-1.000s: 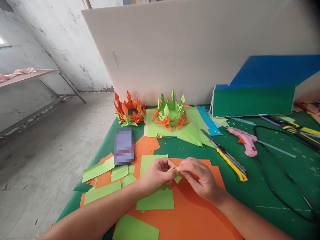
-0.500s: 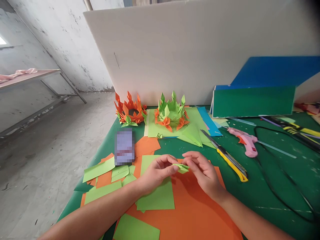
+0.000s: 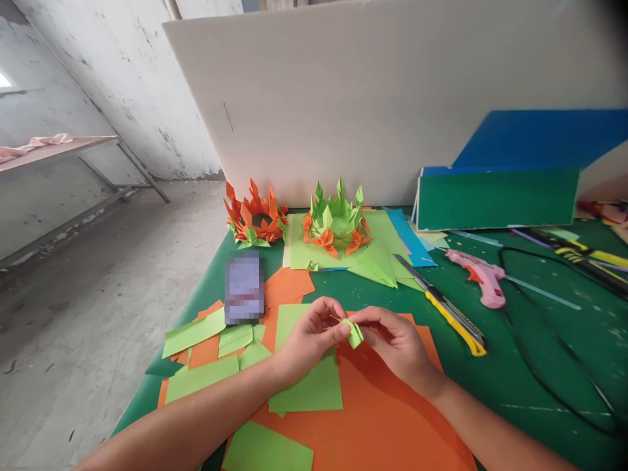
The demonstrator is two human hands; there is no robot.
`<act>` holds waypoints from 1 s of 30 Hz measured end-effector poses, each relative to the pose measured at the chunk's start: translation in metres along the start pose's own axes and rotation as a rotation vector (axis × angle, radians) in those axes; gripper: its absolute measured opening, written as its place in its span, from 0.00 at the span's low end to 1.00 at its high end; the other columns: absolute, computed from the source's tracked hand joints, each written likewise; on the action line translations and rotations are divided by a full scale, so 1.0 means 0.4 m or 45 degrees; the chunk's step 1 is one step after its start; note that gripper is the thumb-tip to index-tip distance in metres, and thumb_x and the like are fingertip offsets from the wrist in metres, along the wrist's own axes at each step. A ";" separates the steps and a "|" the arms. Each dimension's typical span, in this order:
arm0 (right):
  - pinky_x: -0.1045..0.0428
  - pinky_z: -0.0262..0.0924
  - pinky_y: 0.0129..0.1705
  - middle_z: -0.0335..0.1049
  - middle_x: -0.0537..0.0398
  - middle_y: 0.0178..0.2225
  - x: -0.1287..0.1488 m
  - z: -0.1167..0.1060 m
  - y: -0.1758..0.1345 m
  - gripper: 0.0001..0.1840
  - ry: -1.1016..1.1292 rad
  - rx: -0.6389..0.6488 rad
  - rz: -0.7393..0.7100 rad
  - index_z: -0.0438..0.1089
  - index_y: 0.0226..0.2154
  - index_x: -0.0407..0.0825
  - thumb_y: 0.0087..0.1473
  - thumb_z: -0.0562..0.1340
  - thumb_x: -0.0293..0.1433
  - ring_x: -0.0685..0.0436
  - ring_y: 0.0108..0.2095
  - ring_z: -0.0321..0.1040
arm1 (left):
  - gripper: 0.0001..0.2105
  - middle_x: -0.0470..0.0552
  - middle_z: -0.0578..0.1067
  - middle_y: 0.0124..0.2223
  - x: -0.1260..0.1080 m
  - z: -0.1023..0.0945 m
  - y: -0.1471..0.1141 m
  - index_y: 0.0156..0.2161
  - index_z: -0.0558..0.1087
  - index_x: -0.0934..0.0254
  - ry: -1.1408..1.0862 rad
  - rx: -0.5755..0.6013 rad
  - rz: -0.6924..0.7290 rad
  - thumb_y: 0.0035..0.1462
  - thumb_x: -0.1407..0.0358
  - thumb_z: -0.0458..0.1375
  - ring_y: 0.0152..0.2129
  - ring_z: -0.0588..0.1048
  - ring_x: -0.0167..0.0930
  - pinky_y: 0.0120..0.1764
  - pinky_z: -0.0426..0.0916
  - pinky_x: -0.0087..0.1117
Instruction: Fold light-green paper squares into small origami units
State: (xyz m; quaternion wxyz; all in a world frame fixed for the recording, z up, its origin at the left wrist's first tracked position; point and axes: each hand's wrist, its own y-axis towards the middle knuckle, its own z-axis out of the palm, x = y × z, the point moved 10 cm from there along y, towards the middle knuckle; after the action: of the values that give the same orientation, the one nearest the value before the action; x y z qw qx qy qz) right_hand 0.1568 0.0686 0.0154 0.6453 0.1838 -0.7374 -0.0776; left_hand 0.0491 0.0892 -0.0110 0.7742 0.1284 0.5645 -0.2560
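A small folded piece of green paper [image 3: 354, 335] is pinched between my two hands above the orange sheet [image 3: 392, 399]. My left hand [image 3: 314, 335] grips its left side between thumb and fingers. From the other side, my right hand [image 3: 396, 340] has its thumb and index finger closed on its upper right edge. Beneath my left hand lies a flat green sheet [image 3: 307, 386]. Beyond my hands stand an orange folded-paper crown [image 3: 255, 226] with green pieces and a green paper crown [image 3: 338, 226] with orange flowers.
Right of my hands lie a yellow utility knife [image 3: 454, 320] with its blade out, a pink glue gun [image 3: 483, 278] with a black cord, and pliers [image 3: 583, 255]. Paper offcuts [image 3: 201, 379] and a blurred purple rectangular object [image 3: 244, 288] lie left. A white board [image 3: 343, 98] rises behind.
The folded green paper has been turned from lying flat to tilted downward. My right hand has moved slightly left and lower, its fingers now closer to my left hand.
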 end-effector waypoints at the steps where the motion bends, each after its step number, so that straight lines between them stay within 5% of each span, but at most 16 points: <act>1: 0.55 0.70 0.39 0.75 0.57 0.37 -0.001 -0.001 -0.001 0.08 -0.004 -0.007 -0.002 0.73 0.41 0.57 0.58 0.62 0.30 0.49 0.37 0.73 | 0.09 0.46 0.68 0.35 -0.007 0.000 0.000 0.34 0.68 0.63 0.035 0.001 0.045 0.55 0.61 0.63 0.30 0.68 0.24 0.34 0.65 0.27; 11: 0.57 0.69 0.37 0.74 0.59 0.33 0.014 -0.008 0.000 0.06 -0.041 -0.031 -0.049 0.72 0.38 0.55 0.56 0.64 0.30 0.51 0.33 0.71 | 0.01 0.50 0.68 0.38 -0.056 -0.005 -0.016 0.37 0.74 0.62 0.447 0.004 0.406 0.58 0.69 0.60 0.36 0.70 0.27 0.39 0.69 0.30; 30: 0.53 0.60 0.33 0.67 0.59 0.28 0.047 0.004 -0.008 0.06 -0.157 0.060 -0.239 0.66 0.32 0.54 0.58 0.62 0.27 0.49 0.29 0.63 | 0.02 0.51 0.68 0.39 -0.057 0.030 -0.019 0.35 0.73 0.64 0.226 0.194 0.348 0.57 0.68 0.61 0.36 0.71 0.28 0.39 0.68 0.31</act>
State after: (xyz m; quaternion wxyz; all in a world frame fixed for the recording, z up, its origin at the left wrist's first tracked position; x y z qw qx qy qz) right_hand 0.1538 0.0585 0.0313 0.5841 0.2619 -0.7569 -0.1316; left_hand 0.0493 0.0829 0.0151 0.7368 0.2842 0.5870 -0.1782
